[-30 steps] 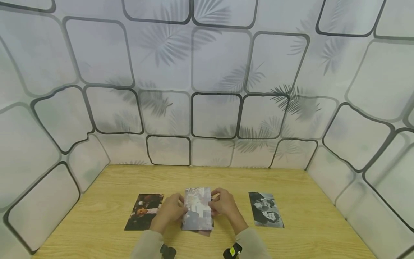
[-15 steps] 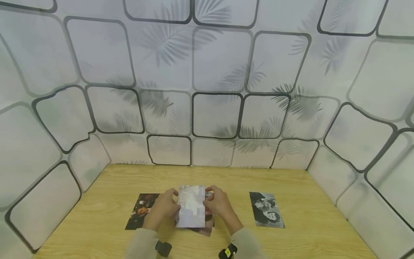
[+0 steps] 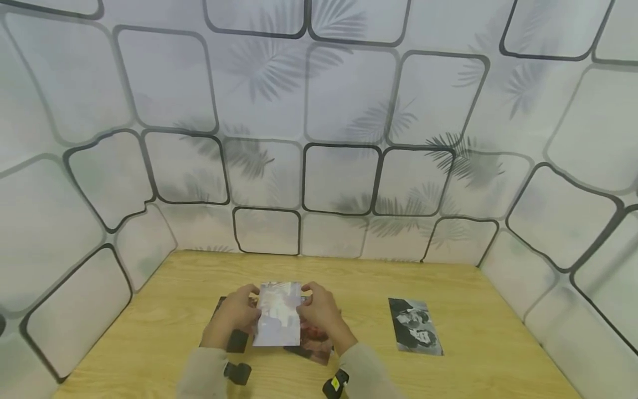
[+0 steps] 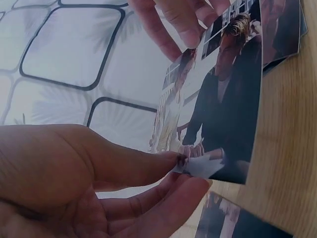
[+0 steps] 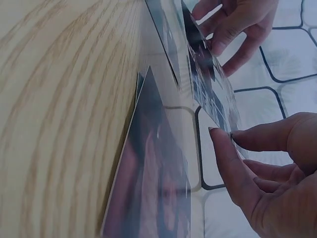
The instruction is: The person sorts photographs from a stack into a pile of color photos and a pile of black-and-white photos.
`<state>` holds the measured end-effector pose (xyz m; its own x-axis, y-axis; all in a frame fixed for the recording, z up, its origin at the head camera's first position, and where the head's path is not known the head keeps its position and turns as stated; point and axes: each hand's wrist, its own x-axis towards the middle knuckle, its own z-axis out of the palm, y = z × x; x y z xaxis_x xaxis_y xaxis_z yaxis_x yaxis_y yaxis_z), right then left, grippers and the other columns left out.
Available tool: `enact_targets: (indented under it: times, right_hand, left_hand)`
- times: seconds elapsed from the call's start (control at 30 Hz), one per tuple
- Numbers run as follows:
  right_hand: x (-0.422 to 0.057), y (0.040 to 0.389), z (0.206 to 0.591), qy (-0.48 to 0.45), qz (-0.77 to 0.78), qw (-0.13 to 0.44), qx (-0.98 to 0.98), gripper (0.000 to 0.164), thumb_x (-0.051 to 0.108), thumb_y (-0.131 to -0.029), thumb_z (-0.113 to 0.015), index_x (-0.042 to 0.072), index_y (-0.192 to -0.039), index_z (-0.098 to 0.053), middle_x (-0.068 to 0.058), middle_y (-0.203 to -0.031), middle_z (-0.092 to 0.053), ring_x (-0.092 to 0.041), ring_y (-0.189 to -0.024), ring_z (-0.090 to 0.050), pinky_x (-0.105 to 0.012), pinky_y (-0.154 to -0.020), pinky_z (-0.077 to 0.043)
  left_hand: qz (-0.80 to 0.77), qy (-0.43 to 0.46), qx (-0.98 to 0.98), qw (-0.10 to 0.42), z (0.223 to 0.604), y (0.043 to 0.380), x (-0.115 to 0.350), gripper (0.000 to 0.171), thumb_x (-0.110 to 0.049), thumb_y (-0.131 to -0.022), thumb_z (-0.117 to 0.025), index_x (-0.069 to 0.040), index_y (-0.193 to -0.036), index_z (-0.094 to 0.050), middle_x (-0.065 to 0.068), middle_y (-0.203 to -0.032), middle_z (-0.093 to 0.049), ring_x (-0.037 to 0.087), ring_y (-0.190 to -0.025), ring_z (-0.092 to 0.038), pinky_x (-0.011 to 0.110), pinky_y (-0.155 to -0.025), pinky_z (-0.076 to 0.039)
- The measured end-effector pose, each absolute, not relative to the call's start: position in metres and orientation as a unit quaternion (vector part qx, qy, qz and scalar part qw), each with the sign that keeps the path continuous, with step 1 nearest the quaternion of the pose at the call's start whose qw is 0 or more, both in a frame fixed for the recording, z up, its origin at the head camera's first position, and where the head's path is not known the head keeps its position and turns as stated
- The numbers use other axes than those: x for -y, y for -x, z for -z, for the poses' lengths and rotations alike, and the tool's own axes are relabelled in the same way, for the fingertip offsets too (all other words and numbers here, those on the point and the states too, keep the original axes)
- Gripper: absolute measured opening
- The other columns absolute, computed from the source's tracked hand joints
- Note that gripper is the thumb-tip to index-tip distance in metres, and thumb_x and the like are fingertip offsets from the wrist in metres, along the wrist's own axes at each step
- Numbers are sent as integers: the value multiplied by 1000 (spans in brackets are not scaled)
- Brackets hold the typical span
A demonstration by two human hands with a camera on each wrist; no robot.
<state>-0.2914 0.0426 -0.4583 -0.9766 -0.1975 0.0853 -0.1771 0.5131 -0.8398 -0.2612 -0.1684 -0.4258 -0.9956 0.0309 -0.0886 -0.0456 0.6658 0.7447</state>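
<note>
A glossy photo print (image 3: 279,318) is held up between my two hands, tilted, its surface washed out by glare in the head view. My left hand (image 3: 238,311) pinches its left edge between thumb and fingers. On the opposite edge, my right hand (image 3: 321,311) pinches it the same way. The left wrist view shows a figure in a dark jacket on the held photo (image 4: 228,99). Beneath my right hand lie a few overlapping photos (image 3: 316,348) on the table. Another dark photo (image 3: 237,341) lies under my left forearm, mostly covered.
To the right, a black-and-white photo (image 3: 416,327) of faces lies flat on the wooden table (image 3: 478,343). A pale curtain (image 3: 344,177) with dark rounded squares and leaf shadows hangs around the back and sides.
Both hands have carried the photo leftward, off the overlapping photos and towards the dark photo on the left. More of the overlapping photos shows now; my left arm covers more of the dark one.
</note>
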Motion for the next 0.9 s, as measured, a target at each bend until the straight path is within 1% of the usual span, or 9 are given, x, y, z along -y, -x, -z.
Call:
enact_targets:
  times: [0.1,0.2,0.27,0.33,0.47,0.53,0.6,0.77,0.9]
  right_hand:
    - [-37,291,457,113,479,10,-870,49,-4,-82,-73,-7,-129,-58,-9,-84,-67,-17,-54,-68,-27,-50,-59]
    - [-31,290,457,116,492,18,-863,50,-6,-83,-73,-7,-130,-57,-10,-84,-68,-24,-55,-71,-30,-49,-61]
    - [-27,290,456,120,490,18,-863,49,-5,-84,-72,-7,-130,-57,-10,-84,-69,-25,-57,-73,-30,-51,-61]
    - [-21,289,456,120,503,29,-855,49,-5,-85,-70,-7,-132,-55,-11,-85,-69,-28,-59,-74,-33,-54,-63]
    - [-9,285,454,115,520,57,-845,49,-3,-90,-68,-5,-137,-52,-12,-88,-70,-28,-59,-74,-36,-55,-63]
    - [-3,283,452,116,510,57,-851,49,-3,-91,-68,-4,-137,-52,-12,-88,-71,-23,-58,-73,-32,-55,-62]
    - [3,283,451,116,499,51,-857,48,-3,-91,-69,-4,-136,-53,-10,-86,-70,-20,-56,-72,-28,-55,-60]
    - [18,283,450,113,497,53,-859,51,-8,-87,-68,-6,-135,-54,-7,-78,-71,-22,-54,-72,-27,-54,-62]
    - [29,284,451,116,486,54,-865,52,-9,-85,-69,-6,-135,-54,-8,-77,-72,-22,-53,-72,-27,-60,-63]
  left_hand:
    - [-417,4,-907,49,427,263,172,46,7,-88,-65,8,-133,-54,28,-113,-68,23,-75,-70,35,-57,-64]
    - [-441,11,-896,53,430,264,178,46,9,-88,-62,9,-133,-52,27,-105,-68,23,-71,-70,38,-57,-64]
    - [-441,15,-896,51,432,264,183,47,9,-88,-62,8,-134,-52,25,-100,-68,23,-70,-69,38,-57,-64]
    - [-435,19,-899,46,432,263,188,49,8,-87,-63,8,-134,-53,25,-98,-67,23,-70,-68,39,-57,-64]
    - [-401,21,-915,33,431,264,198,50,5,-85,-65,8,-134,-55,32,-114,-66,25,-75,-69,38,-56,-64]
    - [-381,23,-924,25,431,264,202,50,3,-84,-66,7,-134,-56,34,-120,-65,27,-79,-70,37,-55,-63]
    - [-365,28,-930,21,430,264,207,50,3,-85,-66,7,-134,-56,34,-120,-65,28,-80,-70,36,-55,-63]
    - [-341,46,-939,23,425,262,216,50,2,-85,-67,8,-134,-56,30,-113,-67,28,-81,-68,36,-55,-62]
    - [-330,58,-942,23,424,260,223,51,3,-83,-66,8,-133,-56,31,-112,-66,31,-83,-67,36,-56,-62]
